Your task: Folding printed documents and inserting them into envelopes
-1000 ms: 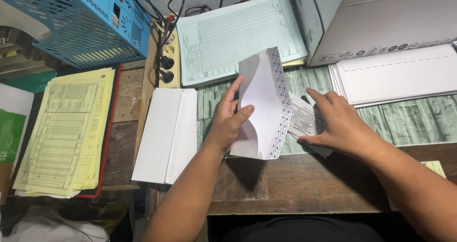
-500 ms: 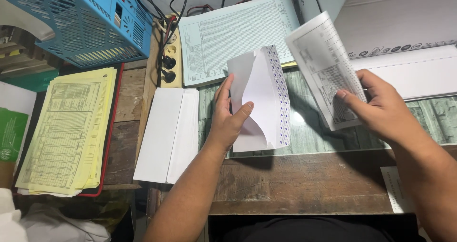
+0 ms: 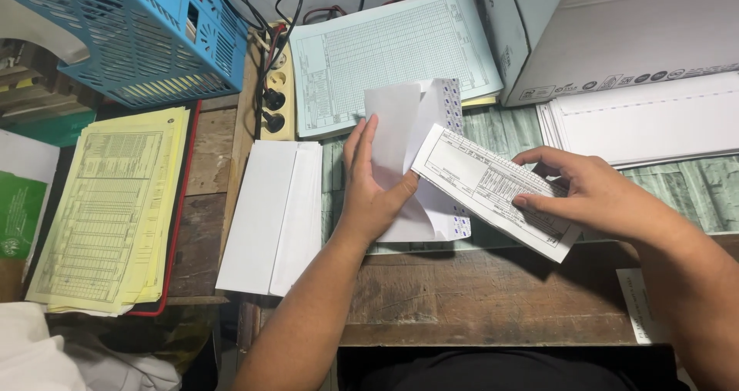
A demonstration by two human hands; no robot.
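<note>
My left hand (image 3: 372,192) holds a white envelope (image 3: 416,118) with a blue-patterned inner lining, its mouth spread wide by my thumb and fingers. My right hand (image 3: 586,193) grips a folded printed form (image 3: 485,183) by its right end. The form's left end lies at the envelope's mouth, over its lower part. Both sit above the wooden desk (image 3: 462,291) at its middle.
A stack of white envelopes (image 3: 269,218) lies left of my left hand. Yellow forms (image 3: 108,206) sit at far left, a blue basket (image 3: 138,33) behind them. A pale green form pad (image 3: 385,52), a power strip (image 3: 273,83), a cardboard box (image 3: 616,29) and white sheets (image 3: 647,121) stand behind.
My right hand picked the folded form off the desk, lifted it up to the right, then brought it down leftward to the envelope's mouth. My left hand kept the envelope spread.
</note>
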